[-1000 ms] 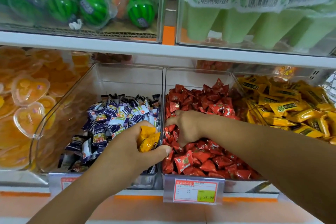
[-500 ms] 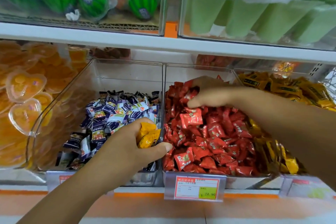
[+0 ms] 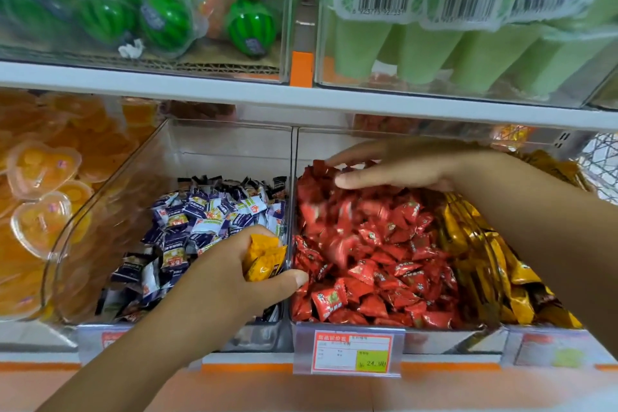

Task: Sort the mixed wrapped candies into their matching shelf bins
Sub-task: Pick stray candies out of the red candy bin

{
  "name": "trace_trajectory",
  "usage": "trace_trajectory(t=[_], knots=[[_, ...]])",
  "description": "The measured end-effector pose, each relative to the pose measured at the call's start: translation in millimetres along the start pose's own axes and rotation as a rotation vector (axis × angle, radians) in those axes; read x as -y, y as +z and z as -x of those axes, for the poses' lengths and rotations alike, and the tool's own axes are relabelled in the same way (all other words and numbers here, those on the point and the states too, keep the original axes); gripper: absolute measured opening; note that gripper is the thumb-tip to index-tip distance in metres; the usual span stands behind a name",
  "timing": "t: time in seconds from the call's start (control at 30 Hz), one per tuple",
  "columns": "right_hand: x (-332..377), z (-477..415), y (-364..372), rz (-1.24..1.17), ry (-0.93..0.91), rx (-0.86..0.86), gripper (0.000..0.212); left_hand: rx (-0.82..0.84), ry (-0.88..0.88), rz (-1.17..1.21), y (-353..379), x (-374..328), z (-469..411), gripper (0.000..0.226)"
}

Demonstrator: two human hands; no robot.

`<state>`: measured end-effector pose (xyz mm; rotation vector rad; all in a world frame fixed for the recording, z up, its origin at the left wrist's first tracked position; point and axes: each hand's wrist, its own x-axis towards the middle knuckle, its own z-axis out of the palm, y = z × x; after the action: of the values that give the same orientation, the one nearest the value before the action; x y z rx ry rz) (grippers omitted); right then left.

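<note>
Hands at the candy bins.
Left hand (image 3: pixel 227 278) grips yellow candies (image 3: pixel 264 256) above the blue-white candies (image 3: pixel 214 214), just beside the red candies (image 3: pixel 384 261); right hand (image 3: pixel 404 165), fingers extended, rests on that pile's rear.

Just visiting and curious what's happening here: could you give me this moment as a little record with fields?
Left hand: grips a handful of yellow candies above the blue-and-white candies
Right hand: fingers straight, over the back of the red candies
Bins, left to right: blue-and-white, red, yellow-gold candies
Price tag: in front of the red candies
</note>
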<state>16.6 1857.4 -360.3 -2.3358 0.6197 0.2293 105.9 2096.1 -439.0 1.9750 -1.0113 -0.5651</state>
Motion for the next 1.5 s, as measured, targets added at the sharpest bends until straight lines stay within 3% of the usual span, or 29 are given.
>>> trace_trajectory(t=[0.1, 0.2, 0.37, 0.43, 0.53, 0.63, 0.7, 0.77, 0.8, 0.9, 1.0, 1.1, 1.17, 1.23, 1.27, 1.43, 1.5], knots=[[-3, 17, -6, 0.203, 0.081, -0.065, 0.045, 0.003, -0.019, 0.002, 0, 0, 0, 0.042], [-15, 20, 11, 0.366, 0.291, -0.12, 0.064, -0.012, -0.032, 0.003, 1, 1, -1, 0.055], [-36, -5, 79, 0.146, 0.491, -0.222, 0.096, 0.007, -0.049, 0.022, 0, -4, 1, 0.06], [-40, -11, 85, 0.068, 0.447, -0.304, 0.096, 0.005, -0.069, 0.033, 0, -4, 1, 0.046], [-32, -10, 80, -0.147, 0.223, -0.361, 0.087, -0.014, -0.075, 0.032, -1, -3, 2, 0.039], [-12, 3, 69, -0.292, 0.033, -0.253, 0.077, -0.021, -0.055, 0.027, -1, -3, 3, 0.045], [-7, 11, 53, -0.366, -0.014, -0.191, 0.059, -0.026, -0.052, 0.024, -2, -3, 3, 0.049], [-7, 16, 33, -0.421, 0.032, -0.252, 0.031, -0.029, -0.045, 0.003, -2, -4, 3, 0.052], [-12, 15, 24, -0.401, 0.088, -0.304, 0.029, -0.034, -0.044, -0.006, -2, -4, 3, 0.052], [-22, 0, 17, -0.23, 0.28, -0.346, 0.047, -0.046, -0.048, -0.01, -2, -3, 2, 0.054], [-30, -19, 23, 0.029, 0.392, -0.213, 0.078, -0.028, -0.043, -0.014, -2, -3, 1, 0.062], [-32, -31, 25, -0.007, 0.438, -0.137, 0.09, -0.04, -0.056, -0.008, -3, -3, 2, 0.068], [-31, -32, 25, -0.125, 0.457, -0.109, 0.083, -0.049, -0.076, -0.01, -2, -4, 2, 0.069], [-27, -33, 29, -0.278, 0.426, -0.047, 0.059, -0.05, -0.075, 0.008, -1, -5, 1, 0.073], [-25, -33, 32, -0.288, 0.391, -0.032, 0.057, -0.05, -0.068, 0.018, -1, -4, 0, 0.075], [-6, -22, 16, -0.233, 0.128, 0.095, 0.054, -0.028, -0.068, 0.061, -3, -2, 0, 0.067], [-5, -17, -2, -0.105, 0.115, 0.039, 0.046, -0.032, -0.064, 0.069, -3, -3, 1, 0.059]])
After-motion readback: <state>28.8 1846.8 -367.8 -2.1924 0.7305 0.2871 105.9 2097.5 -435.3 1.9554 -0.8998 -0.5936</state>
